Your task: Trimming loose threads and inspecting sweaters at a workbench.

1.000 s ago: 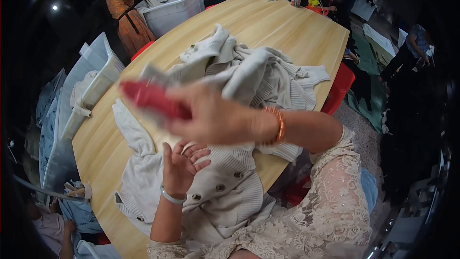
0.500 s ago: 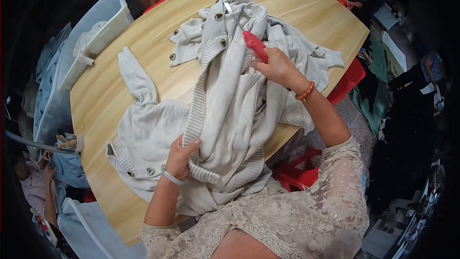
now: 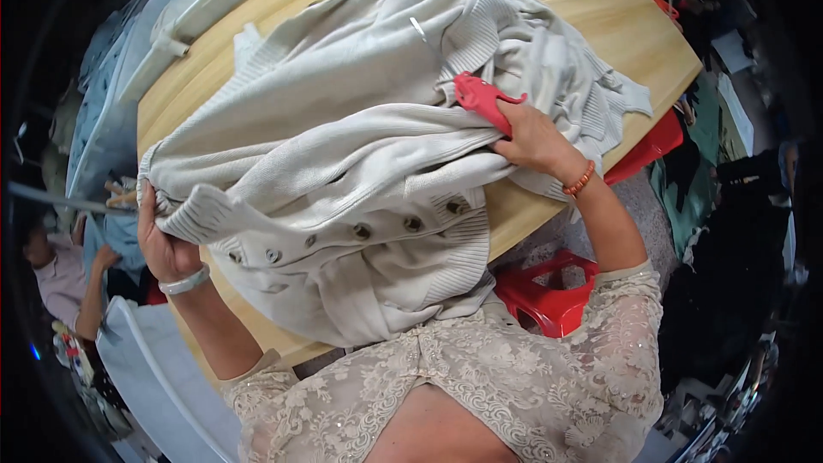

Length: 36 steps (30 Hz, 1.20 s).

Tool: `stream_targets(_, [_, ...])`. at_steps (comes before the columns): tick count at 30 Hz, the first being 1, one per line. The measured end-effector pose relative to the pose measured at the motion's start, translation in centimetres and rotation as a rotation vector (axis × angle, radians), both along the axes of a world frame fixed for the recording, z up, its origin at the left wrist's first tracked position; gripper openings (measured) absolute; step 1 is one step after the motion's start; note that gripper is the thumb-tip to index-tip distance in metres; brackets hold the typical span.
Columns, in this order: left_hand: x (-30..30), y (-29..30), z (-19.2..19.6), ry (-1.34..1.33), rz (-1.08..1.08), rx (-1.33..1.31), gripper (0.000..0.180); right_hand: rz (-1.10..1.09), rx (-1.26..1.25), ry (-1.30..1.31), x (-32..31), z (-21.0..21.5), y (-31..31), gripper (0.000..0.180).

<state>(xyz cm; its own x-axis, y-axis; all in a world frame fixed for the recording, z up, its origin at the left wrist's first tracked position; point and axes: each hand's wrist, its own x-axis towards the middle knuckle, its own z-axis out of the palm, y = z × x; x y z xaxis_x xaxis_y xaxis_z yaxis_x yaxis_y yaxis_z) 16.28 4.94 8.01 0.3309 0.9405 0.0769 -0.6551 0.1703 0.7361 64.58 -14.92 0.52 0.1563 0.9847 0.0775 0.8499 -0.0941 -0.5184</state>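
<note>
— Two hands are seen on the work; what is gripped by each?

— By the left hand (image 3: 171, 249), toward nine o'clock, the ribbed edge of a pale knitted cardigan (image 3: 343, 111) is grasped. In the right hand (image 3: 540, 141), toward two o'clock, a red tool (image 3: 484, 103) is clasped over the cloth; whether any cloth is pinched with it cannot be told.

— And where is the cardigan laid?

— Across the middle of the table (image 3: 639, 39) it is spread, pulled out toward nine. Toward seven, a row of buttons (image 3: 361, 231) is shown on knitwear beneath; whether that is one piece with it cannot be told.

— Where is bare room found at the edges?

— Bare wood is shown toward two, at the far corner, and as a strip toward ten, near a plastic bin (image 3: 225, 2). Toward six, the near edge is covered by cloth. Toward four, a red stool (image 3: 557, 304) is placed just off the edge.

— Any label?

— Toward twelve, a narrow white strip (image 3: 418, 30) is seen; whether it is a label or the tool's tip cannot be told, and any marking is too small to be read.
</note>
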Motion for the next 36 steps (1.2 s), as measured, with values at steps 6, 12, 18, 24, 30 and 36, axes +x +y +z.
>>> stream_targets(6, [-10.5, 0.7, 0.9, 0.001, 0.196, 0.02, 0.034, 0.096, 0.153, 0.292, -3.0, 8.1, -4.0, 0.037])
stream_targets(12, [-10.1, -3.0, -1.1, 1.091, 0.519, 0.4, 0.042, 0.403, -0.251, 0.526, -6.2, 12.5, -8.6, 0.028])
stream_targets(18, [-6.5, -7.4, -9.0, 1.217, 0.452, 0.531, 0.058, 0.148, -0.271, 0.058, -7.0, 0.6, -4.9, 0.014])
stream_targets(24, [-5.0, -14.0, -6.2, 1.556, -0.224, 1.004, 0.068, 0.176, -0.059, 0.339, -5.6, -1.9, -7.4, 0.033])
stream_targets(30, [-5.9, -13.4, -9.9, 1.674, 0.048, 1.19, 0.064, 0.099, -0.097, 0.156, -6.4, -2.3, -10.6, 0.039])
stream_targets(36, [-8.3, -11.8, -8.0, 1.292, 0.057, 0.976, 0.045, 0.145, -0.047, 0.164, -6.7, -1.7, -12.0, 0.027])
